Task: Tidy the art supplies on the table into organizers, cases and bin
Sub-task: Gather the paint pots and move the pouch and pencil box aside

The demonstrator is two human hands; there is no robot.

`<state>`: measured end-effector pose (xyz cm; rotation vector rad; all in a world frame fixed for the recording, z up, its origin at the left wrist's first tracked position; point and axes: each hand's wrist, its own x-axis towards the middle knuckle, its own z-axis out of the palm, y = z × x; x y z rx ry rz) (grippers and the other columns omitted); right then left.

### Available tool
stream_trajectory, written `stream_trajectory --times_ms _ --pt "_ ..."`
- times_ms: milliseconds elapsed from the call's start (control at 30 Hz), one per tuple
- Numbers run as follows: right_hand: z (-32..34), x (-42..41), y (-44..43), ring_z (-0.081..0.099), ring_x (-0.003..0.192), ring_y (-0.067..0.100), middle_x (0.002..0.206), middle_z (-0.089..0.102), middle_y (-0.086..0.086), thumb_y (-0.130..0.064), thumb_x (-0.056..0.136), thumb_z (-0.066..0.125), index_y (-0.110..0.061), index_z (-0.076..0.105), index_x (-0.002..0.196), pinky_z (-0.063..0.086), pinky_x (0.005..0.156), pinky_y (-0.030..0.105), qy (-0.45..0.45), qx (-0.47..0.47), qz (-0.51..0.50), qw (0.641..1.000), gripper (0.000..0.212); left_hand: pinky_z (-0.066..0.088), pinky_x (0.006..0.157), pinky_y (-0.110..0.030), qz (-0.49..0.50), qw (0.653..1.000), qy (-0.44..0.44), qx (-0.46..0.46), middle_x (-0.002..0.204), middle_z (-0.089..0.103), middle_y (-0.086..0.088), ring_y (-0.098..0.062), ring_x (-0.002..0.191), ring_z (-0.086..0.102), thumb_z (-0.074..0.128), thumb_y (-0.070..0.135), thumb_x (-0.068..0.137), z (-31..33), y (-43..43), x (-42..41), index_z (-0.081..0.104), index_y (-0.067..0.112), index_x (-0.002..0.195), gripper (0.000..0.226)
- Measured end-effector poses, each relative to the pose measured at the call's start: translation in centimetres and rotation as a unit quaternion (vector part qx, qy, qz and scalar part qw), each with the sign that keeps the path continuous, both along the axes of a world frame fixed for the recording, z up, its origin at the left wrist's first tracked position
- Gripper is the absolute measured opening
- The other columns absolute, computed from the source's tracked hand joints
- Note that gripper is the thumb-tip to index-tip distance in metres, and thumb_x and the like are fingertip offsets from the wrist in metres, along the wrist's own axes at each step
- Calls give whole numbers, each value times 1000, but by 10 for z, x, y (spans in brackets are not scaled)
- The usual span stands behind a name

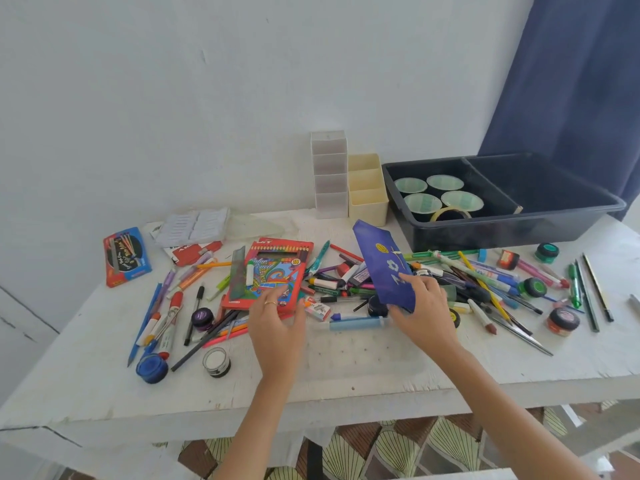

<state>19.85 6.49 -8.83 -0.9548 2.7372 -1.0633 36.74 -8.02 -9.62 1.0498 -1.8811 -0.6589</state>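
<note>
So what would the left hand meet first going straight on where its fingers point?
Probably the red coloured-pencil box: the left hand points away from the person and overlaps the box's near edge, though whether it touches it is unclear.

Blue pencil case [384,268], tilted above scattered pens [464,268]; divided black bin [485,233] at rear right, holding four cups [445,182].
</note>
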Motion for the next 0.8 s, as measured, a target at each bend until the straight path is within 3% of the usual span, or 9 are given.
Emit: stream_trajectory --times_ms 167,267,400,500,567,633,667,733,800 --pt "3 -10 0 50 100 20 117 58 8 -11 85 66 -13 56 125 38 78 23 -4 -82 -11 997 42 38 106 -36 -42 989 -139 -1 131 54 -3 -19 125 45 74 34 78 -4 -16 -6 54 13 129 58" --pt "8 -14 -2 50 88 15 110 64 9 -6 85 64 -8 60 121 37 74 21 -28 -118 -54 991 37 35 106 -33 -35 987 -157 -17 130 56 -4 -20 125 46 73 29 80 -4 -20 -6 54 11 129 56" --pt "12 -18 -3 54 89 14 108 66 4 -3 84 64 -13 66 116 38 67 13 -73 -178 -57 980 34 35 107 -33 -21 967 -246 -62 137 51 -6 -22 129 43 67 32 85 -1 -30 -6 49 11 134 56" --pt "9 -22 -4 57 98 17 117 61 2 2 82 60 -20 67 114 42 64 14 -169 -209 -46 962 40 42 95 -28 -44 939 -326 -98 136 50 -4 -19 123 47 48 37 95 7 -34 -7 44 12 137 49" --pt "9 -20 -7 57 91 15 117 59 5 0 84 54 -19 69 105 45 62 22 -263 -247 -75 929 32 44 90 -29 -41 930 -343 -123 139 48 -10 -22 121 51 43 30 98 15 -35 -9 41 7 139 47" --pt "12 -18 -11 57 86 12 107 65 7 -10 89 56 -16 69 93 46 63 24 -315 -299 -105 894 15 53 77 -33 -38 925 -336 -175 126 59 -19 -28 104 64 66 14 86 22 -34 -8 53 -3 127 47" --pt "16 -17 -13 59 85 12 103 66 7 -15 90 59 -14 67 94 46 61 22 -332 -316 -120 881 9 56 62 -31 -42 918 -331 -214 109 67 -21 -29 86 70 82 6 68 22 -34 -7 62 -7 114 52" --pt "20 -17 -16 62 82 13 103 64 8 -13 87 65 -8 60 110 47 58 20 -379 -349 -135 846 24 53 46 -29 -38 916 -284 -280 85 72 -20 -28 62 70 91 -3 44 19 -35 -6 68 -9 98 59" --pt "27 -17 -17 62 79 15 106 62 12 -4 85 66 -4 54 120 48 60 23 -461 -364 -121 800 37 53 46 -31 -55 927 -231 -292 76 71 -19 -29 59 68 88 -6 49 25 -31 -7 67 -11 101 56"
